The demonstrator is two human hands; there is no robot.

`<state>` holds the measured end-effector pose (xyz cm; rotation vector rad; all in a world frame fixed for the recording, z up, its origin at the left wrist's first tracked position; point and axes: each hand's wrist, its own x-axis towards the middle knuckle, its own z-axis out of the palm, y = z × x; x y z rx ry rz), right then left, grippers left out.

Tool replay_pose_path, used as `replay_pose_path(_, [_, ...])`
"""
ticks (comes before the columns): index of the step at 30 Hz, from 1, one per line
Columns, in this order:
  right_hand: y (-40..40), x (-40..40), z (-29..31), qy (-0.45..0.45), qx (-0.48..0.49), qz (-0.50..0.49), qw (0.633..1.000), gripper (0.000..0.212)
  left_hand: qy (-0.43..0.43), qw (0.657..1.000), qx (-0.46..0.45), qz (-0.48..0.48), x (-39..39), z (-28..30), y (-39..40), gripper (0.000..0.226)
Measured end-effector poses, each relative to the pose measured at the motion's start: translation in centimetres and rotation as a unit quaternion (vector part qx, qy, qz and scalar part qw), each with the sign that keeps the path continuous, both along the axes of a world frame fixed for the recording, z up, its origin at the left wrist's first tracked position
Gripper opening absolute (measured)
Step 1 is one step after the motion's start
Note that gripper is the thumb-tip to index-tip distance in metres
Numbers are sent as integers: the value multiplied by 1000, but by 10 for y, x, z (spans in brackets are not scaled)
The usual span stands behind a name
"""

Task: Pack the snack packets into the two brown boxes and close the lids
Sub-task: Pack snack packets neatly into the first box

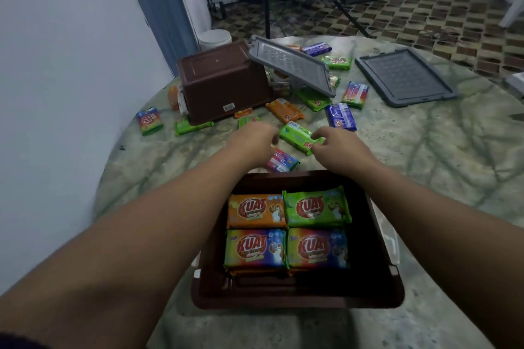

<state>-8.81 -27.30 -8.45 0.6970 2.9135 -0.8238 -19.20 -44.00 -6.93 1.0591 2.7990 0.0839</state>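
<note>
An open brown box (381,272) stands near me with several snack packets laid flat inside. My right hand (337,147) pinches a green packet (297,136) just beyond the box. My left hand (252,140) hovers beside it, fingers curled and blurred, over a multicoloured packet (283,161). A second brown box (221,82) lies tipped on its side at the back left, its grey lid (292,65) hanging open. More packets are scattered around it, among them an orange one (285,110) and a blue one (340,116).
A loose grey lid (405,76) lies flat at the back right of the round marbled table (425,156). A white wall is close on the left. Beyond the table are a white bucket (215,38), a fan stand and tiled floor.
</note>
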Motion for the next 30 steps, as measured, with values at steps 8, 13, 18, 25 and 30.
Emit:
replay_pose_path(8, [19,-51,-32,-71,34,37,996,38,-5,971,-192,-146,-47,-57,27,79])
replay_pose_path(13, [20,-78,-43,-84,59,51,993,49,-19,968,-173,-180,-53,-73,27,71])
replay_pose_path(18, [17,-104,-56,-125,91,44,987,66,-69,987,-103,-102,-62,-72,5,76])
replay_pose_path(25, [2,-111,-69,-146,114,59,981,72,-83,996,-8,-15,-64,-70,-30,82])
replay_pose_path(30, [-11,-100,-59,-201,108,70,971,93,-63,997,33,13,-52,-64,-40,71])
